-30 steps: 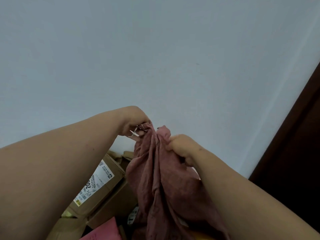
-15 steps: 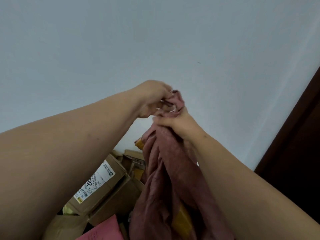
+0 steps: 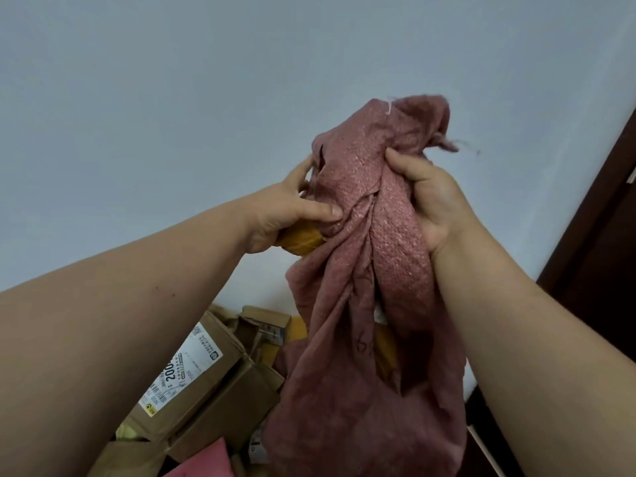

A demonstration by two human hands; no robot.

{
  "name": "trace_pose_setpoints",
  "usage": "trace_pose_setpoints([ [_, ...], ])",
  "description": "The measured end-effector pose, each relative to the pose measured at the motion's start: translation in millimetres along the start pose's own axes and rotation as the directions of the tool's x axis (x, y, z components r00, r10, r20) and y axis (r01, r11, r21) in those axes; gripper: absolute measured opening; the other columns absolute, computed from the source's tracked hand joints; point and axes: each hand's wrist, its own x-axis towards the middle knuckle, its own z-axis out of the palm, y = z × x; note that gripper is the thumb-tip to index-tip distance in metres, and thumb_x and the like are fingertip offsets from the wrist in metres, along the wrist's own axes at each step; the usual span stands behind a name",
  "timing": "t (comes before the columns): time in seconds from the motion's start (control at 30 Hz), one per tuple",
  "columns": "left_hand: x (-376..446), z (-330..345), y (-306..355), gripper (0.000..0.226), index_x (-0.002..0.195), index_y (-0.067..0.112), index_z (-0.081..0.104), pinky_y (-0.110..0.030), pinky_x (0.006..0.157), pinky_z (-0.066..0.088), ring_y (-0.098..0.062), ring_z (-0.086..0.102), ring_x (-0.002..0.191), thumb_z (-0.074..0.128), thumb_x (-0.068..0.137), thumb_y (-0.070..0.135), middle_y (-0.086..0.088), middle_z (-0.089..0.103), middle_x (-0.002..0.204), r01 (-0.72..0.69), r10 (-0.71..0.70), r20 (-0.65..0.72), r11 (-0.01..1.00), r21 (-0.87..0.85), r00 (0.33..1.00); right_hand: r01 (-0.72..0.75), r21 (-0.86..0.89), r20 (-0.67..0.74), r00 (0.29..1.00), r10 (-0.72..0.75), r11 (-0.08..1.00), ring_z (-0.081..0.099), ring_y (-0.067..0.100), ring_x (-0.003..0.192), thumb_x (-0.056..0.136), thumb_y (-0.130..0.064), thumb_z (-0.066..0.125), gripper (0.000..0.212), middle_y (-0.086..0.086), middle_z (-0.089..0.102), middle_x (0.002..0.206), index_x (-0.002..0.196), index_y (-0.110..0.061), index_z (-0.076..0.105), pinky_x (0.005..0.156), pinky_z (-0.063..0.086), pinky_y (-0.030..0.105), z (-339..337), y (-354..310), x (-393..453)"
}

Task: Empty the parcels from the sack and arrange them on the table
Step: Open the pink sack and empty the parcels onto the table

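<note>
A dusty-pink woven sack [image 3: 371, 270] hangs bunched in front of me, its top end raised against the wall. My right hand [image 3: 430, 197] grips the sack near its top. My left hand [image 3: 289, 211] holds the sack's left side, thumb pressed into the cloth, and also clasps a yellow parcel [image 3: 303, 239] that sticks out beside the sack. Below lie cardboard parcels [image 3: 203, 380]; the nearest one bears a white shipping label. A pink parcel [image 3: 206, 463] shows at the bottom edge.
A plain pale wall [image 3: 241, 80] fills the upper view. A dark wooden door or frame [image 3: 602, 218] runs down the right side. More opened cardboard boxes [image 3: 265, 325] are piled behind the labelled one. The table surface is hidden.
Both hands have lifted the sack higher and spread apart. The right hand has moved to the sack's right side near its top, and a yellow parcel now shows at the left hand.
</note>
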Motion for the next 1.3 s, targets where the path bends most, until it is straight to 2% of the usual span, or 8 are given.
trace_pose_setpoints([
  [0.17, -1.2, 13.4, -14.2, 0.022, 0.105, 0.012, 0.068, -0.039, 0.080, 0.057, -0.026, 0.069, 0.088, 0.072, 0.083, 0.012, -0.009, 0.073, 0.097, 0.154, -0.147, -0.084, 0.985, 0.076, 0.986, -0.052, -0.301, -0.285, 0.958, -0.038, 0.952, 0.064, 0.033, 0.106, 0.080, -0.028, 0.079, 0.071, 0.023, 0.061, 0.125, 0.135, 0.004, 0.049, 0.100, 0.050, 0.054, -14.1, 33.0, 15.1],
  [0.3, -4.8, 7.3, -19.1, 0.022, 0.102, 0.007, 0.067, -0.053, 0.089, 0.052, -0.035, 0.067, 0.081, 0.067, 0.083, 0.018, -0.017, 0.071, 0.090, 0.388, -0.382, -0.113, 0.921, 0.033, 0.917, 0.102, -0.934, -0.058, 0.903, -0.426, 0.343, 0.031, 0.018, 0.141, 0.070, -0.038, 0.082, 0.108, 0.003, 0.019, 0.155, 0.153, -0.037, 0.012, 0.117, 0.030, 0.042, -20.6, 32.8, 8.2],
  [0.5, -0.4, 14.3, -18.8, 0.020, 0.101, 0.013, 0.064, -0.044, 0.071, 0.058, -0.031, 0.069, 0.073, 0.053, 0.095, 0.029, -0.017, 0.072, 0.085, 0.408, -0.408, -0.052, 0.913, -0.005, 0.911, 0.181, -0.981, 0.193, 0.951, 0.240, 0.070, 0.044, 0.005, 0.127, 0.074, -0.033, 0.084, 0.099, -0.014, 0.044, 0.143, 0.153, -0.036, 0.024, 0.100, 0.034, 0.014, -12.5, 34.7, -6.4],
  [0.73, -7.2, -0.6, -32.3, 0.095, 0.145, 0.030, 0.033, -0.034, 0.095, 0.044, -0.017, 0.051, 0.122, 0.081, 0.067, 0.054, 0.000, 0.046, 0.137, 0.174, -0.170, -0.040, 0.947, 0.271, 0.985, -0.087, -0.955, -0.100, 0.995, -0.030, 0.284, 0.064, 0.021, 0.103, 0.081, -0.021, 0.076, 0.032, 0.002, 0.071, 0.109, 0.112, -0.018, 0.069, 0.094, 0.050, 0.033, -57.7, 49.7, 5.7],
  [0.97, -11.2, 23.4, -44.0, 0.122, 0.152, 0.035, 0.015, -0.037, 0.112, 0.035, -0.013, 0.038, 0.132, 0.091, 0.056, 0.038, 0.009, 0.034, 0.146, 0.053, -0.135, 0.106, 0.827, 0.559, 0.985, -0.412, -0.387, -0.264, 0.907, 0.329, 0.825, 0.067, 0.033, 0.105, 0.094, -0.023, 0.062, 0.032, 0.020, 0.069, 0.114, 0.116, 0.000, 0.065, 0.095, 0.052, 0.043, -69.0, 60.1, 4.8],
  [1.03, -6.7, 27.1, -46.6, 0.097, 0.143, 0.031, 0.036, -0.043, 0.107, 0.042, -0.017, 0.050, 0.121, 0.090, 0.062, 0.033, 0.007, 0.050, 0.135, 0.099, -0.151, 0.053, 0.838, 0.537, 0.987, -0.421, -0.556, -0.328, 0.903, 0.277, 0.717, 0.067, 0.027, 0.101, 0.096, -0.035, 0.059, 0.037, 0.015, 0.069, 0.115, 0.115, -0.004, 0.066, 0.095, 0.050, 0.036, -66.6, 59.6, 3.9],
  [1.17, -0.7, 30.5, -45.6, 0.034, 0.105, 0.015, 0.066, -0.046, 0.091, 0.054, -0.026, 0.065, 0.097, 0.078, 0.073, 0.014, -0.009, 0.069, 0.104, 0.168, -0.153, -0.073, 0.848, 0.503, 0.986, -0.293, -0.956, -0.293, 0.956, 0.034, -0.017, 0.053, 0.028, 0.125, 0.094, -0.059, 0.047, 0.066, 0.012, 0.055, 0.139, 0.140, -0.012, 0.050, 0.097, 0.039, 0.030, -54.0, 48.8, -3.3],
  [1.3, 2.2, 25.5, -34.6, 0.010, 0.089, 0.007, 0.065, -0.050, 0.082, 0.056, -0.037, 0.067, 0.087, 0.064, 0.079, 0.007, -0.020, 0.069, 0.093, 0.314, -0.257, -0.253, 0.924, 0.219, 0.933, -0.165, -0.904, -0.089, 0.975, 0.203, 0.394, 0.053, 0.018, 0.126, 0.077, -0.057, 0.072, 0.086, -0.004, 0.046, 0.146, 0.149, -0.041, 0.029, 0.105, 0.044, 0.037, -43.3, 23.1, -16.4],
])
